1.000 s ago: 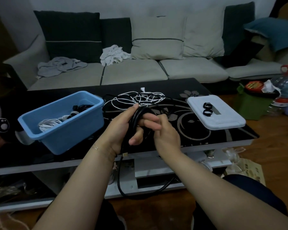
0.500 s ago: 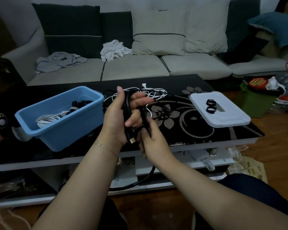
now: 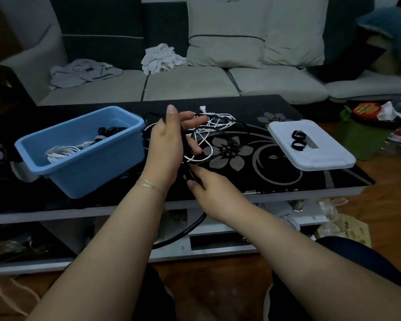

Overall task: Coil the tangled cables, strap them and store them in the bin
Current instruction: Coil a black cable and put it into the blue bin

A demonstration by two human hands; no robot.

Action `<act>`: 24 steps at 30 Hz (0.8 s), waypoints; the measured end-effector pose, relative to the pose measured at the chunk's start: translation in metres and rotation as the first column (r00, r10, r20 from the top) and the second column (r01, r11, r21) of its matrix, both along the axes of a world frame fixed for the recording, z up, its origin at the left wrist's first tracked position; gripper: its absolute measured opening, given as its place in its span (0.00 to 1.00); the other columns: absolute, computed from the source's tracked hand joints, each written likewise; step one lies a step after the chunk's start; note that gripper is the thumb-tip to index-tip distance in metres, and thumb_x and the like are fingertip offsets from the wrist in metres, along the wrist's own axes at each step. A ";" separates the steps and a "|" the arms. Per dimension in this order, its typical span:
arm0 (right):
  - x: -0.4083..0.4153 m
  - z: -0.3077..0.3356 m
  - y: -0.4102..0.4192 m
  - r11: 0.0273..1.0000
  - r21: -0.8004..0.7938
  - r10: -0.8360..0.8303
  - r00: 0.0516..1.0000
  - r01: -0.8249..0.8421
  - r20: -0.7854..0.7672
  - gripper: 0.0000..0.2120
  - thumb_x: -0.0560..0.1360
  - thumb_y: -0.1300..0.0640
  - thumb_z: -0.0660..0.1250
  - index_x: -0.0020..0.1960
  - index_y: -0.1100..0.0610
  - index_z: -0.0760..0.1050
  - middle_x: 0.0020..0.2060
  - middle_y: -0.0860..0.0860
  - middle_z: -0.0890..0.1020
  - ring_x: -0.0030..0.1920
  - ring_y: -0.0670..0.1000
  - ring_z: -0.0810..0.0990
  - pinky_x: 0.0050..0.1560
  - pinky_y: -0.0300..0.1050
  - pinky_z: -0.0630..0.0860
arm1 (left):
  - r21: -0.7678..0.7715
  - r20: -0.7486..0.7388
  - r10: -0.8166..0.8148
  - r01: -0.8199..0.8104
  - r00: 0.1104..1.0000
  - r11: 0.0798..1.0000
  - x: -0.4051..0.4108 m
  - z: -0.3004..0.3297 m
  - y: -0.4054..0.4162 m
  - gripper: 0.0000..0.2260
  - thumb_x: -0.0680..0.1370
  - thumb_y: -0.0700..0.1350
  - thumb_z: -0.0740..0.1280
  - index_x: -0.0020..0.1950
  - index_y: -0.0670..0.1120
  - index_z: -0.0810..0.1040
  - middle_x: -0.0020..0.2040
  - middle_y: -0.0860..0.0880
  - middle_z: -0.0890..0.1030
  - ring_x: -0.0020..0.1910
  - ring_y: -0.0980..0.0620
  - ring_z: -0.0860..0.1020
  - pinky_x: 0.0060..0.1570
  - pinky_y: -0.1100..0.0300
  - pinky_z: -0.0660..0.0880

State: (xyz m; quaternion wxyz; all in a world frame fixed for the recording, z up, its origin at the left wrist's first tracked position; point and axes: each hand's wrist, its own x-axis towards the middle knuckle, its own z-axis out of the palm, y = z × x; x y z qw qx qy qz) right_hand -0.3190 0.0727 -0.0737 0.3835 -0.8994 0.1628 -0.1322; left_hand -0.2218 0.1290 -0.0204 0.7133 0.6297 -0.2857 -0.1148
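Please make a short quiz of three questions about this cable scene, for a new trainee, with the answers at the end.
1. True or false: the blue bin already holds a coiled white cable.
2. What lies on the white lid? A) two black straps B) scissors C) a phone
3. Fill in: the left hand holds a coil of ____ cable, and the right hand pinches its trailing part.

Key: 1 true; 2 A; 3 black.
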 end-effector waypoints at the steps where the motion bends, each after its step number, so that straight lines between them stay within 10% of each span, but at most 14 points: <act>1: 0.000 0.002 -0.001 0.999 -0.048 0.005 1.000 -0.005 -0.013 0.17 0.81 0.53 0.58 0.69 0.49 0.67 0.57 0.56 0.80 0.58 0.58 0.77 0.55 0.50 0.75 | 0.040 0.059 0.000 -0.003 0.998 0.999 -0.002 -0.002 -0.001 0.21 0.85 0.52 0.47 0.54 0.41 0.75 0.49 0.52 0.85 0.22 0.53 0.74 0.30 0.65 0.71; 8: -0.005 0.017 -0.003 0.986 -0.154 0.054 0.998 -0.058 -0.028 0.12 0.79 0.56 0.60 0.60 0.58 0.71 0.51 0.59 0.80 0.48 0.61 0.79 0.45 0.53 0.76 | 0.241 0.449 -0.013 -0.107 0.894 0.965 -0.009 -0.015 -0.003 0.15 0.83 0.54 0.53 0.54 0.46 0.72 0.50 0.53 0.84 0.29 0.57 0.81 0.43 0.61 0.75; 11: -0.005 0.019 -0.003 0.980 0.180 0.090 0.996 -0.088 -0.002 0.06 0.78 0.62 0.60 0.52 0.63 0.73 0.46 0.53 0.79 0.34 0.50 0.78 0.35 0.44 0.77 | 0.306 0.572 -0.036 -0.173 0.820 0.936 0.001 -0.022 -0.005 0.13 0.79 0.63 0.51 0.50 0.58 0.69 0.48 0.48 0.85 0.38 0.53 0.82 0.54 0.54 0.73; 14: -0.009 0.023 -0.003 0.622 0.780 0.110 0.994 -0.069 0.000 0.06 0.80 0.62 0.60 0.46 0.64 0.72 0.29 0.53 0.74 0.27 0.46 0.76 0.29 0.40 0.78 | 0.303 0.614 -0.033 -0.197 0.788 0.932 0.008 -0.024 -0.003 0.28 0.74 0.71 0.46 0.54 0.50 0.69 0.48 0.46 0.84 0.31 0.57 0.81 0.48 0.52 0.76; 18: -0.012 0.022 -0.003 0.292 0.952 0.130 0.990 -0.090 0.054 0.09 0.82 0.56 0.57 0.53 0.62 0.70 0.23 0.49 0.68 0.26 0.46 0.73 0.36 0.45 0.82 | 0.238 0.613 -0.024 -0.155 0.790 0.959 0.013 -0.023 0.001 0.29 0.72 0.73 0.46 0.55 0.52 0.69 0.54 0.49 0.82 0.26 0.59 0.80 0.39 0.55 0.77; 24: -0.015 0.023 -0.004 0.738 0.673 0.138 0.988 -0.059 -0.064 0.11 0.83 0.53 0.54 0.53 0.58 0.72 0.26 0.48 0.64 0.21 0.41 0.61 0.22 0.33 0.57 | 0.375 0.541 -0.115 -0.117 0.833 0.920 0.022 -0.025 0.003 0.29 0.77 0.64 0.47 0.57 0.41 0.72 0.45 0.55 0.84 0.25 0.57 0.78 0.37 0.64 0.74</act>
